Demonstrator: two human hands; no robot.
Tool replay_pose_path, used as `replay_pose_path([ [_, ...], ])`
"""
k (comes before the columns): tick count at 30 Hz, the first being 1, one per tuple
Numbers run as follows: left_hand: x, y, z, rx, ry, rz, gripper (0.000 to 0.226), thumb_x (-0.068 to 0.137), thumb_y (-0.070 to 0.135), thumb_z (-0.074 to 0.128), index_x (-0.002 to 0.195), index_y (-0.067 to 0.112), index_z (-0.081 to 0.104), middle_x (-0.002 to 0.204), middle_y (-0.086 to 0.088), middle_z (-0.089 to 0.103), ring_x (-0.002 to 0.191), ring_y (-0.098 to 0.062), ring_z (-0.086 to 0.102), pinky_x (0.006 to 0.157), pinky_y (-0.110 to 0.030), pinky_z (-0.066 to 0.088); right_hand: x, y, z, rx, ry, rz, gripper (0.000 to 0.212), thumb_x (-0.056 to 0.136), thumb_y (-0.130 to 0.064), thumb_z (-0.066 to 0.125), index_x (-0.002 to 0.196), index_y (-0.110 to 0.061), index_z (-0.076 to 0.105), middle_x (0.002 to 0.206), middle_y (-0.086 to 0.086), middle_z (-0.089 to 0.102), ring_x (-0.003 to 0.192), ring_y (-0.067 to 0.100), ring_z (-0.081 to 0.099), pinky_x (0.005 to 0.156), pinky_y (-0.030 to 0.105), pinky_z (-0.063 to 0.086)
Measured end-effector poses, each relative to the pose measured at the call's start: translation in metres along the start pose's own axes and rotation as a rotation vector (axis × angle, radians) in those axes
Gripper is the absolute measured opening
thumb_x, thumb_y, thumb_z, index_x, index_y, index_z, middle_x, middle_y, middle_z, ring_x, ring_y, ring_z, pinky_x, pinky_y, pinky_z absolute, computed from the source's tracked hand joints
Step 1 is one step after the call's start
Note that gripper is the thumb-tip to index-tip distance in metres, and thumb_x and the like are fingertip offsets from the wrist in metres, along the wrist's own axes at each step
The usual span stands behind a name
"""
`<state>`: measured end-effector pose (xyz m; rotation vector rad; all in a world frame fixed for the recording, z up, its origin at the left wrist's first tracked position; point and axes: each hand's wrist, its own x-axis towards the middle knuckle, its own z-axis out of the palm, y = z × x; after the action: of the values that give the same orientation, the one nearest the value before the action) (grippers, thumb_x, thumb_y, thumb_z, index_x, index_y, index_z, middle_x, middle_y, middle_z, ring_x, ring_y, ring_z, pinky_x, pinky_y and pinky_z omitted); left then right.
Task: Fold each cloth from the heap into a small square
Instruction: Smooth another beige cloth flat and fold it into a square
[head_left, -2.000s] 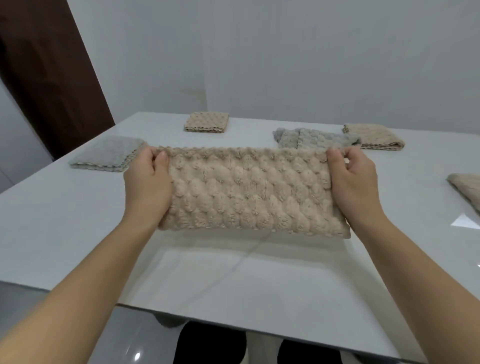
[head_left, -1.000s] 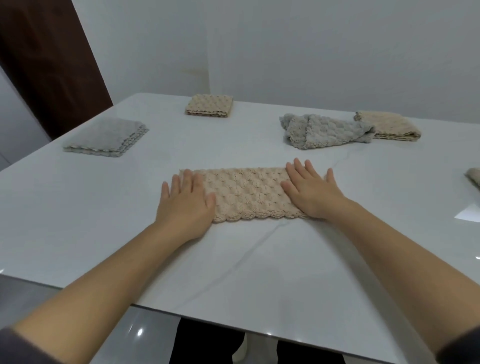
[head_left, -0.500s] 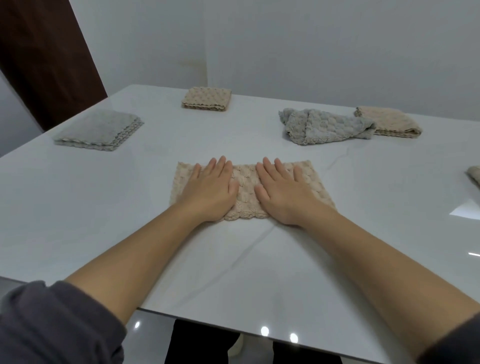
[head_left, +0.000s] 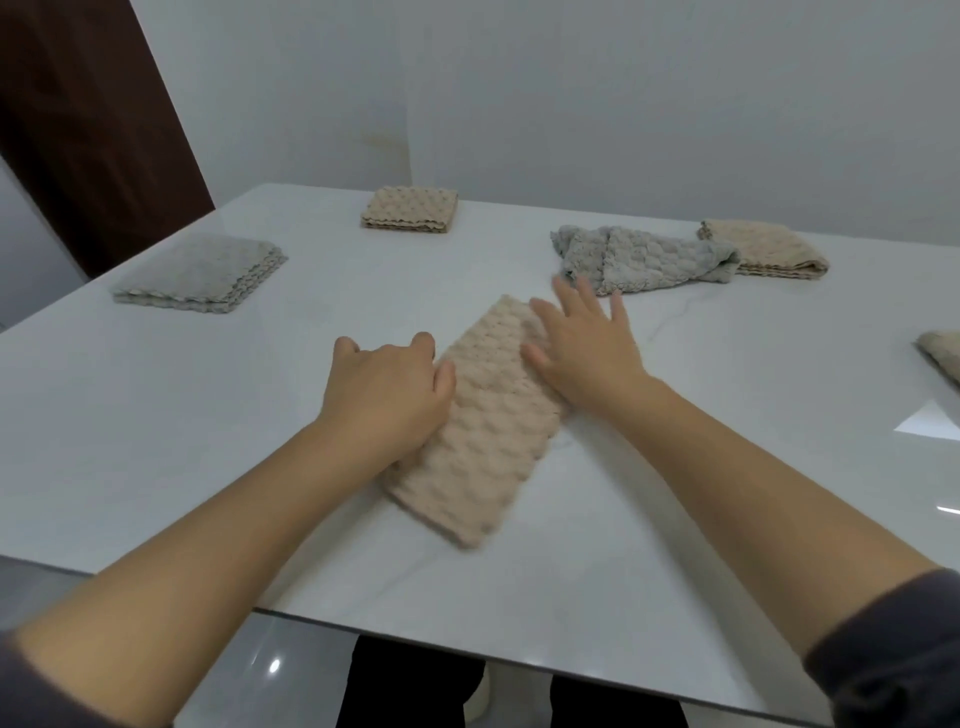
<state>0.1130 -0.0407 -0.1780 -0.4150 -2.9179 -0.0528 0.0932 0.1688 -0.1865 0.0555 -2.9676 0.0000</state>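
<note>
A beige bubble-textured cloth (head_left: 488, 431), folded into a long strip, lies slanted on the white table (head_left: 156, 415), its far end pointing away to the right. My left hand (head_left: 387, 395) sits at the strip's left edge with bent fingers and its thumb on top, gripping that edge. My right hand (head_left: 587, 353) presses flat on the far end, fingers spread. A crumpled grey cloth (head_left: 644, 257) lies just beyond my right fingertips.
Folded cloths lie around the table: a grey square (head_left: 202, 273) at the left, a beige square (head_left: 410, 208) at the back, a beige one (head_left: 769, 252) behind the crumpled grey cloth, and another (head_left: 943, 356) at the right edge. A dark door (head_left: 78, 130) stands at the left.
The strip was laid down crosswise and pressed flat with both palms. It has now been turned to a slant, my left fingers have curled and my right hand has moved to the far end.
</note>
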Motion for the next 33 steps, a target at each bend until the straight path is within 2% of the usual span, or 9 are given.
replay_pose_path([
  [3, -0.003, -0.003, -0.006, 0.072, 0.043, -0.003, 0.037, 0.098, 0.035, 0.023, 0.093, 0.017, 0.055, 0.068, 0.002, 0.059, 0.065, -0.02, 0.056, 0.085, -0.039, 0.032, -0.01, -0.008, -0.001, 0.096, -0.091, 0.22, 0.061, 0.102, -0.04, 0.024, 0.153, -0.011, 0.014, 0.162, 0.014, -0.001, 0.149, 0.031, -0.005, 0.118, 0.055, 0.002],
  [4, -0.001, -0.002, -0.004, 0.042, 0.065, 0.026, 0.037, 0.098, 0.034, 0.025, 0.099, 0.017, 0.057, 0.077, 0.002, 0.063, 0.072, -0.019, 0.059, 0.088, -0.039, 0.032, -0.014, -0.011, 0.002, 0.135, -0.159, 0.243, 0.063, 0.101, -0.042, 0.021, 0.154, -0.009, 0.01, 0.162, 0.015, -0.003, 0.149, 0.031, -0.005, 0.118, 0.056, 0.001],
  [6, 0.008, 0.004, 0.005, -0.094, 0.048, 0.142, 0.043, 0.099, 0.035, 0.027, 0.128, 0.016, 0.052, 0.121, -0.003, 0.061, 0.111, -0.02, 0.056, 0.103, -0.043, 0.028, -0.021, -0.015, 0.013, 0.191, -0.251, 0.251, 0.066, 0.101, -0.046, 0.017, 0.154, -0.009, 0.005, 0.162, 0.014, -0.007, 0.149, 0.03, -0.007, 0.118, 0.056, -0.002],
  [8, 0.018, 0.013, 0.018, -0.194, -0.08, 0.26, 0.056, 0.101, 0.038, 0.024, 0.152, 0.014, 0.024, 0.159, -0.004, 0.022, 0.146, -0.017, 0.019, 0.119, -0.047, 0.009, -0.02, -0.015, 0.021, 0.206, -0.238, 0.231, 0.067, 0.101, -0.047, 0.016, 0.155, -0.011, 0.003, 0.162, 0.012, -0.009, 0.149, 0.027, -0.009, 0.117, 0.056, -0.006],
  [9, 0.024, 0.017, 0.025, -0.198, -0.153, 0.292, 0.06, 0.102, 0.04, 0.021, 0.155, 0.013, 0.01, 0.163, -0.002, 0.003, 0.149, -0.013, 0.001, 0.12, -0.048, 0.0, -0.017, -0.015, 0.022, 0.209, -0.224, 0.216, 0.066, 0.101, -0.048, 0.016, 0.155, -0.011, 0.003, 0.162, 0.011, -0.009, 0.149, 0.026, -0.01, 0.116, 0.056, -0.007],
  [11, 0.034, 0.018, 0.034, -0.182, -0.246, 0.289, 0.062, 0.103, 0.043, 0.014, 0.155, 0.013, -0.003, 0.162, -0.001, -0.011, 0.148, -0.011, -0.012, 0.119, -0.049, -0.009, -0.007, -0.015, 0.023, 0.209, -0.217, 0.174, 0.066, 0.101, -0.048, 0.016, 0.155, -0.012, 0.004, 0.163, 0.01, -0.008, 0.149, 0.025, -0.01, 0.116, 0.056, -0.008],
  [15, 0.051, 0.011, 0.034, -0.074, -0.289, 0.147, 0.063, 0.102, 0.042, 0.01, 0.154, 0.009, -0.003, 0.163, -0.004, -0.008, 0.149, -0.015, -0.009, 0.118, -0.051, -0.011, 0.023, -0.016, 0.025, 0.224, -0.242, 0.045, 0.064, 0.102, -0.045, 0.018, 0.155, -0.012, 0.003, 0.163, 0.011, -0.006, 0.15, 0.025, -0.008, 0.118, 0.054, -0.007],
  [21, 0.098, 0.012, 0.032, -0.163, -0.143, 0.063, 0.059, 0.102, 0.03, 0.016, 0.154, 0.009, -0.002, 0.162, -0.005, -0.01, 0.149, -0.019, -0.009, 0.121, -0.042, -0.003, 0.052, -0.018, 0.018, 0.17, -0.198, -0.064, 0.058, 0.103, -0.03, 0.015, 0.155, -0.009, -0.001, 0.163, 0.005, -0.009, 0.15, 0.018, -0.009, 0.119, 0.052, -0.007],
  [33, 0.111, 0.015, 0.06, -0.174, -0.249, 0.021, 0.062, 0.102, 0.037, 0.014, 0.154, 0.009, -0.002, 0.162, -0.011, -0.01, 0.149, -0.025, -0.01, 0.121, -0.041, -0.005, 0.059, -0.013, 0.034, 0.15, -0.276, -0.039, 0.06, 0.103, -0.035, 0.013, 0.155, -0.01, -0.002, 0.163, 0.002, -0.007, 0.149, 0.014, -0.007, 0.118, 0.053, -0.007],
])
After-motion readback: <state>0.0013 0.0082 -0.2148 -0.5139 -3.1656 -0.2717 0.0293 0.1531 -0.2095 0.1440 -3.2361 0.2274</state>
